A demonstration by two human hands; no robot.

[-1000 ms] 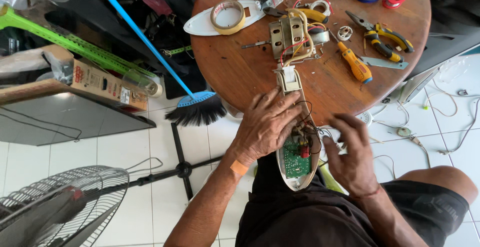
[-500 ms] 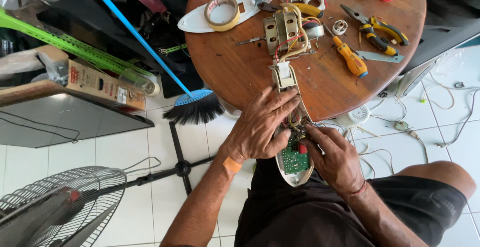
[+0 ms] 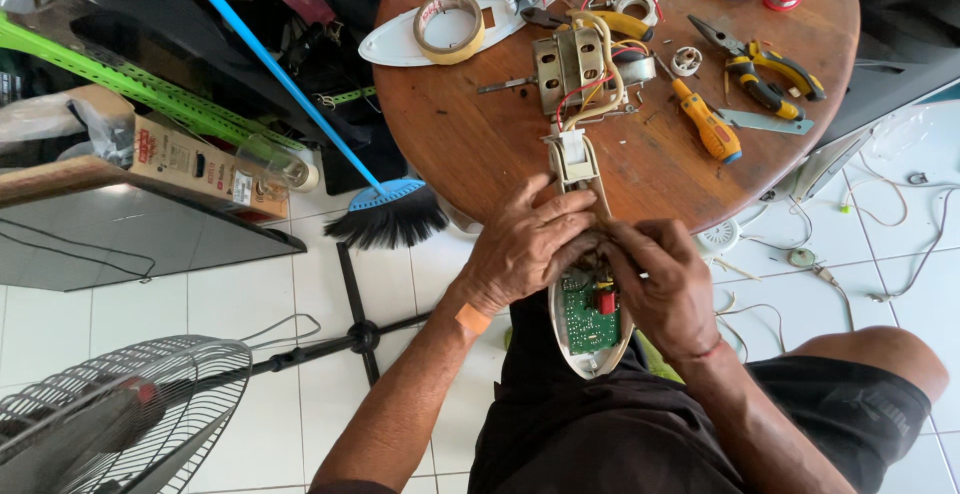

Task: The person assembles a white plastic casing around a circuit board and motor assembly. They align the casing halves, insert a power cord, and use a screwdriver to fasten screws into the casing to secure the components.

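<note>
Green circuit board sits in a white oval shell on the lap, just below the counter edge — long axis toward it. Left hand grips the shell's top; right hand fingers pinch wires beside the board — equally near.

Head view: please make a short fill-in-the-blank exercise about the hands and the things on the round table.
1. Both hands, the left hand and the right hand, work on a white casing that holds a ____ circuit board.
2. The roll of tape lies on a ____ cover.
3. The screwdriver on the wooden table has an ____ handle.

Missing words: green; white; orange
</note>
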